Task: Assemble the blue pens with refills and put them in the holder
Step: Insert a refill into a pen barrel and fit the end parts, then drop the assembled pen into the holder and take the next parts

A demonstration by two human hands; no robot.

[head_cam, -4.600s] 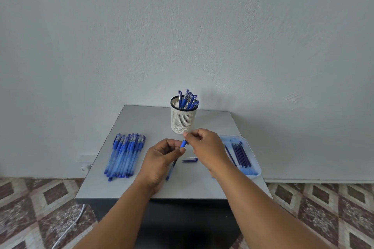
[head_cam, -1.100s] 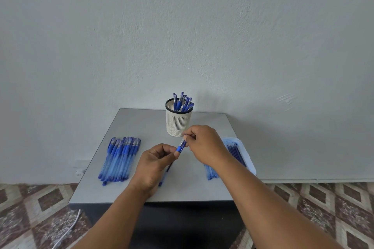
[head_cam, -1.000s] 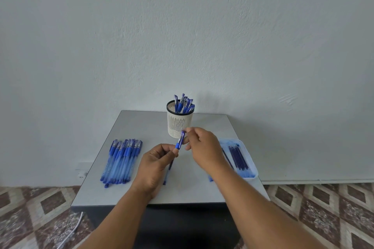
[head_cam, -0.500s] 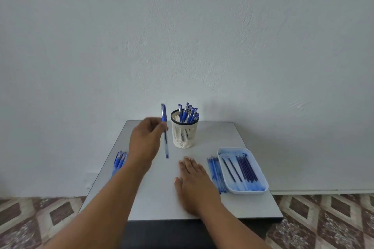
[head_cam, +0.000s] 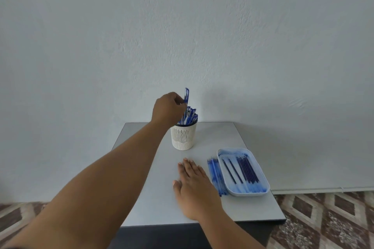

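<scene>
— What's the setting?
— A plain pale wall [head_cam: 182, 26] behind a small grey counter [head_cam: 162, 198], with a patterned tile floor [head_cam: 323, 218] to either side.

— Where are the hands?
— The left hand [head_cam: 167, 110] reaches out above a white slotted holder [head_cam: 183, 136] at the back of the counter. Its fingers pinch a blue pen [head_cam: 186, 96], held upright just over the holder's rim, among the other pens [head_cam: 190, 117] already standing inside. The right hand [head_cam: 194, 186] lies flat on the counter, fingers straight and holding nothing.

— Anything else?
— Just right of that hand lie a few clear blue pen barrels [head_cam: 216, 176], touching a white tray [head_cam: 261, 192] of dark refills [head_cam: 248, 170].
</scene>
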